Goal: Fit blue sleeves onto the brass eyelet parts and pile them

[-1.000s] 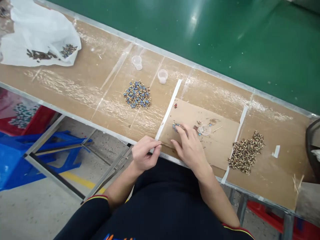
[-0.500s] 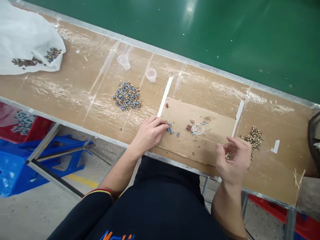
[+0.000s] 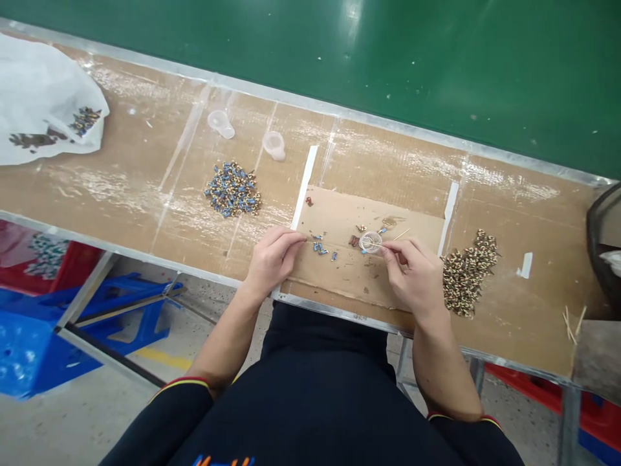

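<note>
My right hand (image 3: 411,275) pinches a thin wooden stick (image 3: 376,244) whose far end rests in a small clear cup (image 3: 370,241). My left hand (image 3: 273,262) is closed, thumb and forefinger together at the left edge of a cardboard sheet (image 3: 349,275); anything between the fingertips is too small to make out. Just right of those fingertips lie several small blue-and-gold pieces (image 3: 320,247). Beside the cup are a reddish-brown piece (image 3: 354,241) and another thin stick (image 3: 402,233).
A pile of blue-and-gold pieces (image 3: 233,189) lies left; a pile of gold-and-dark pieces (image 3: 468,275) lies right. Two clear plastic cups (image 3: 274,145) stand toward the back. A white bag (image 3: 48,84) holds more pieces at far left. Loose sticks (image 3: 572,327) lie near the right end.
My right hand has moved left from the gold pile to the cup and taken hold of the stick. My left hand has drawn slightly away from the blue pieces. The view has shifted a little.
</note>
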Demonstrator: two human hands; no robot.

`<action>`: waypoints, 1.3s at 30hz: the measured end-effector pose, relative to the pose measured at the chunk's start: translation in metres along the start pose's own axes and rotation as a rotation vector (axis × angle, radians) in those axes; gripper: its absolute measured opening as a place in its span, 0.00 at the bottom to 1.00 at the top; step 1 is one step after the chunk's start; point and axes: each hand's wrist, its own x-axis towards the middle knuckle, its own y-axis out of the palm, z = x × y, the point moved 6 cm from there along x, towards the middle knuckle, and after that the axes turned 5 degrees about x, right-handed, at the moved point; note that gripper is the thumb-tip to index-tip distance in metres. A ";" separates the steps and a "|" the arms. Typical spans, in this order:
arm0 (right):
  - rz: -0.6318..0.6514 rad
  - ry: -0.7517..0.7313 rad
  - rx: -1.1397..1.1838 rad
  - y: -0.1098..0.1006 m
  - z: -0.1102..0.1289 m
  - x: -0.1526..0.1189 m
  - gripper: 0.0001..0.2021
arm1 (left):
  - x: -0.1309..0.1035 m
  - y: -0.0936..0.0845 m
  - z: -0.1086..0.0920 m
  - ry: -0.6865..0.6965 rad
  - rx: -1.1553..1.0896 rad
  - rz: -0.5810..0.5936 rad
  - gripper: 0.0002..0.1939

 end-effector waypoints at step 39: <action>0.049 -0.204 -0.015 0.010 0.000 0.027 0.13 | 0.036 0.038 -0.035 -0.008 -0.771 -0.149 0.05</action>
